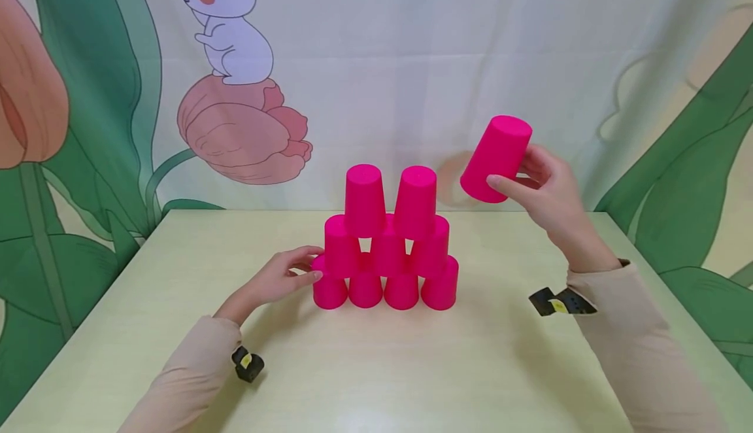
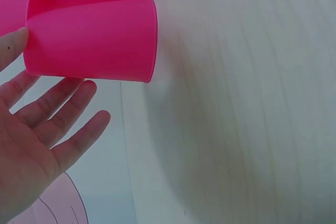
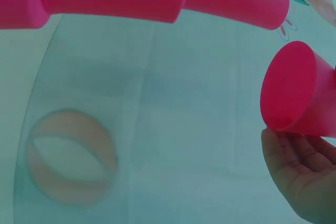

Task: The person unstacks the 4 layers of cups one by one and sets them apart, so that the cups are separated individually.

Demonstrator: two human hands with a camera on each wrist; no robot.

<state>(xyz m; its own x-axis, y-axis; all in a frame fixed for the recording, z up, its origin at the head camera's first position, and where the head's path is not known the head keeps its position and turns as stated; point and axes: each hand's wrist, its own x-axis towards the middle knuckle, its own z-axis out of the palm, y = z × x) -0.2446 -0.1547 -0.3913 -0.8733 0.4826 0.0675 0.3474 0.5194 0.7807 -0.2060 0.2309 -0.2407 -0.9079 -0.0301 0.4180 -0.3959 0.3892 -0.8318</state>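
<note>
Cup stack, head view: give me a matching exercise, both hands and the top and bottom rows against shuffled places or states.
1. right hand
2. left hand
3. top row
4. bottom row

A. two cups
B. four cups, on the table
C. holding a tilted cup
D. at the lower left of the stack

Pairs: 1-C; 2-D; 3-A; 4-B

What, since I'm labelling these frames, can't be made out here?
Some fingertips of the right hand: head view, behind the held cup.
Insides of the stacked cups: all views, hidden by cup walls.
Upper ends of the sleeves: head view, cut by bottom edge.
Any print on the yellow patches: head view, too small.
</note>
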